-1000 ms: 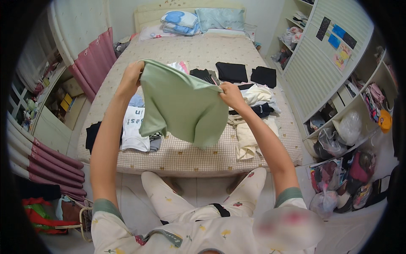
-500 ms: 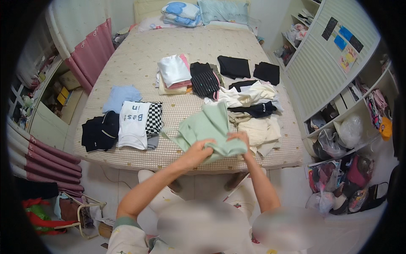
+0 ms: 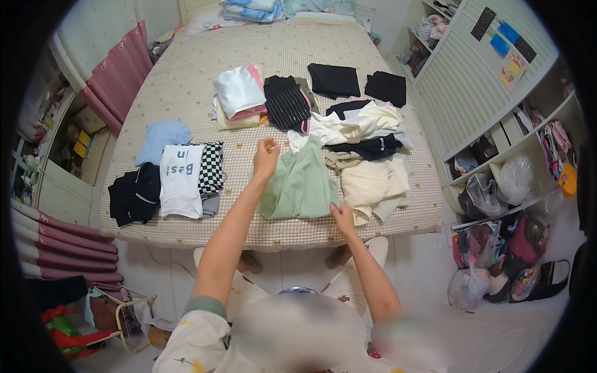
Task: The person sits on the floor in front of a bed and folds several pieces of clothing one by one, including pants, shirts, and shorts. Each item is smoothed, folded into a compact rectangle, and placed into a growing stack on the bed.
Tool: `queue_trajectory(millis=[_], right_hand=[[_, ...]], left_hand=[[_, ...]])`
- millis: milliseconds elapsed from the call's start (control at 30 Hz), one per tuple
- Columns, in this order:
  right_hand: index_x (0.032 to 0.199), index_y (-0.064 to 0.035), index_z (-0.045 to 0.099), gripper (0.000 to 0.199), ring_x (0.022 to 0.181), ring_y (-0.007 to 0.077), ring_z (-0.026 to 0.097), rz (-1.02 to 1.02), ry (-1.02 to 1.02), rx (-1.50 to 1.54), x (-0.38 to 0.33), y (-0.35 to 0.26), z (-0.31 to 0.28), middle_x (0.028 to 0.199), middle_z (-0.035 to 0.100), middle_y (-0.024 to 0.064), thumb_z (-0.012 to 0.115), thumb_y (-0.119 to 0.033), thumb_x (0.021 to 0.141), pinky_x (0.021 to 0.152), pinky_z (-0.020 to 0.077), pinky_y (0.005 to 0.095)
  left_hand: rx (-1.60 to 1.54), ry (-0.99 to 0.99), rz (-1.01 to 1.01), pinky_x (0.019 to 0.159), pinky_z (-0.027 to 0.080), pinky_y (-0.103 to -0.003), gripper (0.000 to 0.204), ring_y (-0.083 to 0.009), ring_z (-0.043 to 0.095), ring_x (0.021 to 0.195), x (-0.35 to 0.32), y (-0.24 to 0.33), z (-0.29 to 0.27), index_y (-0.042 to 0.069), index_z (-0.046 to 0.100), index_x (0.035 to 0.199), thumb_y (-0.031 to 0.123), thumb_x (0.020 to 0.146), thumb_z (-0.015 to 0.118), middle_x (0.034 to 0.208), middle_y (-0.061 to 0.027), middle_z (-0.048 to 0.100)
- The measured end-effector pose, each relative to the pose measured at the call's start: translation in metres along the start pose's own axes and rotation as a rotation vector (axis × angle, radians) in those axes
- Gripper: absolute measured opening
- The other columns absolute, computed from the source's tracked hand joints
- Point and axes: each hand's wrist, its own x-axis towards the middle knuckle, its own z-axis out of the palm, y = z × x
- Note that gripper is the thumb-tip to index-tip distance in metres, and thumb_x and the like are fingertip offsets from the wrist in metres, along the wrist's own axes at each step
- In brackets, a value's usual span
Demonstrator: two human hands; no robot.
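A light green garment (image 3: 295, 186) lies spread on the bed near its front edge, with soft creases. Its exact kind is hard to tell. My left hand (image 3: 266, 158) is raised at its upper left side, fingers loosely curved and nothing seen in them. At the garment's lower right corner, my right hand (image 3: 342, 221) pinches the edge between thumb and fingers. Just right of it lies a cream knit garment (image 3: 373, 186) in a loose heap with a white garment (image 3: 360, 124) and a dark navy one (image 3: 370, 148).
To the left are a folded white printed T-shirt (image 3: 180, 180), a black-and-white checked garment (image 3: 211, 168), a navy garment (image 3: 134, 194) and a light blue one (image 3: 163, 140). Folded piles (image 3: 239, 93) and black folded garments (image 3: 334, 81) lie farther back. Open shelves (image 3: 497, 168) line the right wall.
The green garment went from bunched and lifted in both hands to laid flatter on the bed. My left hand let go and moved up and left; my right hand moved slightly left and down.
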Motion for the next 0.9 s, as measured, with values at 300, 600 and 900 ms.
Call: queue_trajectory(millis=[300, 600, 900], right_hand=[[0.112, 0.0057, 0.057, 0.041, 0.088, 0.0154, 0.059, -0.100, 0.000, 0.507, 0.015, 0.019, 0.033, 0.096, 0.067, 0.0113, 0.056, -0.031, 0.093, 0.080, 0.0453, 0.0321], [0.106, 0.0026, 0.059, 0.040, 0.085, 0.0414, 0.060, -0.083, 0.113, 0.053, 0.022, 0.026, -0.028, 0.091, 0.065, 0.0220, 0.056, -0.034, 0.091, 0.078, 0.0462, 0.0409], [0.094, -0.0014, 0.064, 0.030, 0.070, 0.0036, 0.054, -0.089, 0.036, 0.539, 0.003, -0.168, -0.106, 0.079, 0.064, -0.0013, 0.055, -0.030, 0.096, 0.064, 0.0443, 0.0222]], left_hand=[[0.528, -0.324, -0.048, 0.084, 0.049, -0.037, 0.028, -0.0287, 0.063, 0.096, -0.055, -0.150, -0.091, 0.002, 0.063, 0.102, 0.009, 0.075, 0.068, 0.099, -0.0144, 0.067], [0.555, -0.443, -0.150, 0.071, 0.051, -0.033, 0.025, -0.0180, 0.065, 0.081, -0.086, -0.094, -0.076, 0.008, 0.068, 0.099, 0.027, 0.082, 0.067, 0.083, -0.0053, 0.069], [-0.739, -0.465, -0.444, 0.105, 0.034, -0.039, 0.043, -0.0223, 0.051, 0.117, -0.117, -0.040, -0.208, -0.003, 0.055, 0.117, 0.030, 0.090, 0.049, 0.120, -0.0134, 0.058]])
